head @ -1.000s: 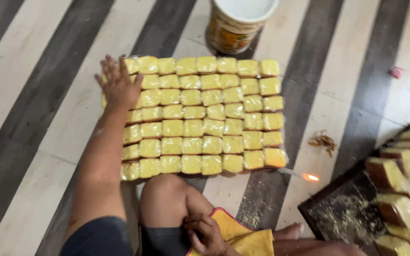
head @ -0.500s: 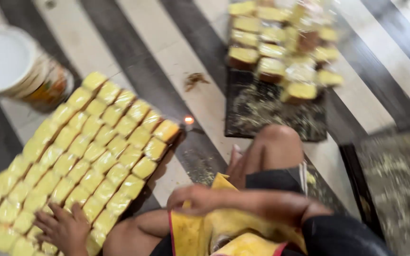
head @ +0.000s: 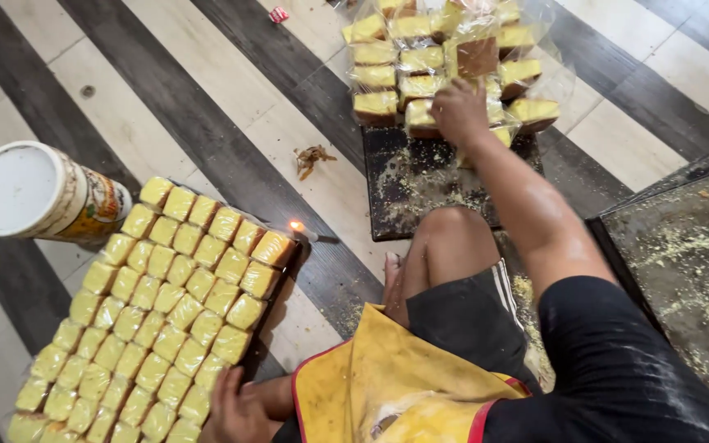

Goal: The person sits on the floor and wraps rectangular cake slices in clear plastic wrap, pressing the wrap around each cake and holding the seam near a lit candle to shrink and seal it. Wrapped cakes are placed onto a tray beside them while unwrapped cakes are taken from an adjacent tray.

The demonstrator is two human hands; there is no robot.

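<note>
Right hand reaching far, closing on wrapped cake slice; pinching wrapper gently advisable. Left hand resting open beside packed cake rows. Keeping clear of lit candle.

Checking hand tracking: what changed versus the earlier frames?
The right hand left the lap and reached out onto the pile of wrapped cake slices. The left hand slid back off the yellow grid to its near edge. Grid, tub and candle flame unchanged.

yellow cakes, striped floor, black tray
</note>
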